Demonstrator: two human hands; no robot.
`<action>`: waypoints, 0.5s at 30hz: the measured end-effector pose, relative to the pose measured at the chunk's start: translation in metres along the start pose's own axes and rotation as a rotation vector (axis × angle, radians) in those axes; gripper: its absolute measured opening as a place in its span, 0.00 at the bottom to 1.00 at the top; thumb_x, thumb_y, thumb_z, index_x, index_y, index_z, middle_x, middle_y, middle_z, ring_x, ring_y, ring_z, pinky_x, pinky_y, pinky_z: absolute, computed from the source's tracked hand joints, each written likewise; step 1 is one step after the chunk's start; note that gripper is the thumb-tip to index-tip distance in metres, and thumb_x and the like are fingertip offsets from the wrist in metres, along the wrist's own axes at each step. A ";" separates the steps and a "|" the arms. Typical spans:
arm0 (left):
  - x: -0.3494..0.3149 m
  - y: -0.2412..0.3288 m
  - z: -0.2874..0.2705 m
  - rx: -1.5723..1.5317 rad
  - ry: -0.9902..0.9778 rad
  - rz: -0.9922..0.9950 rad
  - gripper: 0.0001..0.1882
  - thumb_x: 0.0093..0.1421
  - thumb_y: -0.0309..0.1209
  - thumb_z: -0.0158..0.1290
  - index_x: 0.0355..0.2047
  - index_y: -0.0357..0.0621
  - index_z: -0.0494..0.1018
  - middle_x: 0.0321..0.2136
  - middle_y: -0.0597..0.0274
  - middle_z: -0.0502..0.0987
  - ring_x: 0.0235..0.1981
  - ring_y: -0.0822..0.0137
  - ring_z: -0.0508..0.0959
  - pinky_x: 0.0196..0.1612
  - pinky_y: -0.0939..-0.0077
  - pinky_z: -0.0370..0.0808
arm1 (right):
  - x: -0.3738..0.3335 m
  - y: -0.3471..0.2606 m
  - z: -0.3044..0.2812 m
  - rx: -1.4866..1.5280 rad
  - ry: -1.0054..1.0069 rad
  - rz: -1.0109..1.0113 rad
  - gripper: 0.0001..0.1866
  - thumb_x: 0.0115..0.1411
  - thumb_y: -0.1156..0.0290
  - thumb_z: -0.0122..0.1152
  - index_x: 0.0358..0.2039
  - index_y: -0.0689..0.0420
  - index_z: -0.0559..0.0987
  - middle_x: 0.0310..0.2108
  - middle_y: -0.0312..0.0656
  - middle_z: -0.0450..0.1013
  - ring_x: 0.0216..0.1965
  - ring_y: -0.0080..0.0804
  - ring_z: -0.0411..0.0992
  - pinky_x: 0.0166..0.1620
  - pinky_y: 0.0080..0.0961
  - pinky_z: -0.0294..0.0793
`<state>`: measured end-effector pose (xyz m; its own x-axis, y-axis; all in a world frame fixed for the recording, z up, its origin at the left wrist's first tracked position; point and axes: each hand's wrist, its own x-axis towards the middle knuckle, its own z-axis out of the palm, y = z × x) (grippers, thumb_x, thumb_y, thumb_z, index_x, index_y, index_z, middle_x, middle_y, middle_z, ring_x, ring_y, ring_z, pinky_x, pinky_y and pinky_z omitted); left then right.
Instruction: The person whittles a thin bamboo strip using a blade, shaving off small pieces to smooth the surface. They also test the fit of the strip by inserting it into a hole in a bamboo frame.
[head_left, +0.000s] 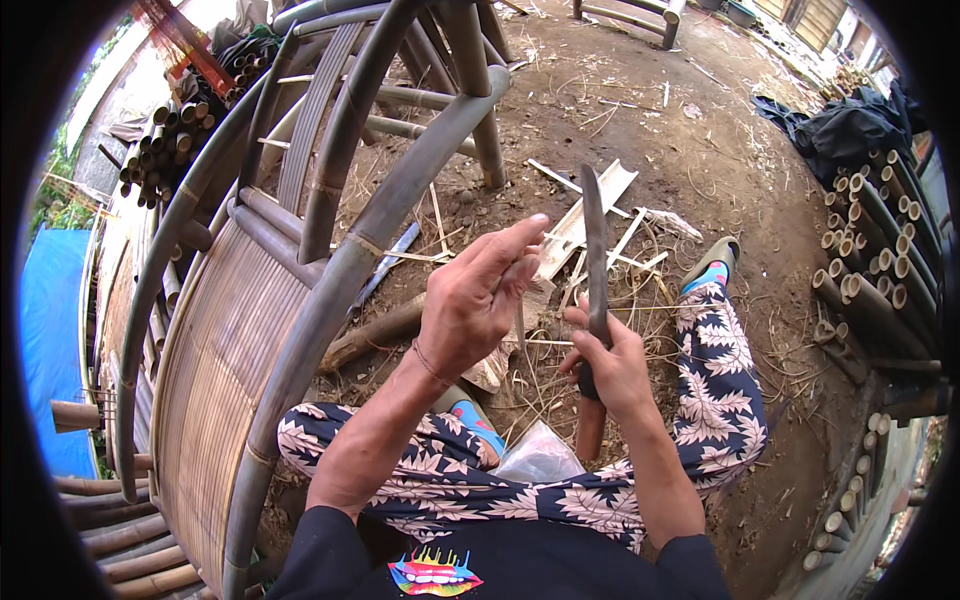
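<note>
My right hand (pixel 610 365) is wrapped round a machete (pixel 597 250) near the base of its long dark blade. The blade points up and away, and the brown wooden handle hangs below my fingers. Raised to the left of the blade, apart from it, is my left hand (pixel 470 295). Its fingers are pressed together with the thumb against them, and whatever they may pinch is too small or hidden to make out. Beyond both hands, a split bamboo piece (pixel 600 205) lies on the ground among pale strips and shavings.
A bamboo chair (pixel 240 320) with a slatted surface stands close on my left. Under my left hand lie a bamboo pole (pixel 375 335) and a wood block (pixel 490 370). A clear plastic bag (pixel 540 455) sits between my legs. Stacked bamboo tubes (pixel 880 250) line the right side.
</note>
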<state>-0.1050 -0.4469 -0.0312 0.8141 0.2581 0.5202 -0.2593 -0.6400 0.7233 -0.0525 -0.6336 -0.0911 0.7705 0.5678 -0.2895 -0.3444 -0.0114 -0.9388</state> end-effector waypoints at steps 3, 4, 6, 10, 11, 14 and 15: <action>-0.010 -0.022 0.003 0.065 0.026 0.082 0.17 0.62 0.20 0.55 0.52 0.38 0.74 0.44 0.52 0.80 0.43 0.65 0.82 0.44 0.73 0.79 | -0.021 0.003 -0.011 0.011 0.013 -0.002 0.23 0.69 0.73 0.48 0.63 0.65 0.64 0.38 0.44 0.75 0.25 0.23 0.74 0.26 0.18 0.73; -0.014 -0.028 0.006 0.075 0.042 0.099 0.17 0.62 0.20 0.55 0.51 0.38 0.74 0.44 0.52 0.80 0.43 0.65 0.82 0.44 0.73 0.79 | -0.030 0.001 -0.014 -0.018 0.008 0.006 0.23 0.69 0.73 0.47 0.63 0.64 0.64 0.36 0.43 0.75 0.25 0.22 0.74 0.26 0.19 0.73; -0.021 -0.038 0.004 0.104 0.025 0.160 0.21 0.62 0.20 0.54 0.56 0.38 0.70 0.47 0.50 0.79 0.45 0.64 0.82 0.46 0.73 0.80 | -0.042 0.000 -0.015 -0.110 -0.001 -0.015 0.20 0.70 0.70 0.45 0.59 0.67 0.67 0.29 0.38 0.71 0.23 0.22 0.72 0.26 0.20 0.72; -0.044 -0.021 0.014 -0.283 0.032 -0.175 0.33 0.61 0.22 0.56 0.64 0.38 0.53 0.45 0.54 0.81 0.50 0.61 0.80 0.54 0.68 0.75 | -0.080 -0.017 -0.007 -0.255 -0.028 -0.028 0.13 0.70 0.71 0.42 0.48 0.65 0.71 0.26 0.37 0.70 0.22 0.20 0.70 0.26 0.18 0.71; -0.051 -0.016 0.015 -0.253 0.003 -0.185 0.27 0.60 0.23 0.57 0.57 0.38 0.58 0.45 0.50 0.81 0.49 0.61 0.80 0.52 0.70 0.77 | -0.087 -0.025 -0.002 -0.288 -0.025 -0.073 0.14 0.70 0.72 0.42 0.48 0.66 0.72 0.23 0.37 0.70 0.22 0.20 0.71 0.26 0.19 0.71; -0.067 -0.003 0.020 -0.306 -0.003 -0.186 0.21 0.59 0.22 0.59 0.47 0.41 0.60 0.42 0.50 0.80 0.48 0.58 0.81 0.48 0.72 0.80 | -0.101 -0.040 0.005 -0.441 -0.108 -0.148 0.14 0.69 0.72 0.43 0.49 0.68 0.72 0.21 0.37 0.70 0.21 0.20 0.71 0.26 0.19 0.72; -0.073 -0.002 0.020 -0.284 -0.016 -0.186 0.21 0.58 0.22 0.59 0.47 0.41 0.61 0.41 0.51 0.79 0.47 0.58 0.81 0.48 0.72 0.80 | -0.102 -0.039 0.005 -0.467 -0.129 -0.176 0.14 0.69 0.73 0.44 0.49 0.68 0.72 0.20 0.37 0.71 0.21 0.20 0.71 0.26 0.19 0.72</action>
<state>-0.1532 -0.4787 -0.0795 0.8684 0.3387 0.3621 -0.2381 -0.3556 0.9038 -0.1207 -0.6870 -0.0236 0.7126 0.6909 -0.1222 0.0834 -0.2563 -0.9630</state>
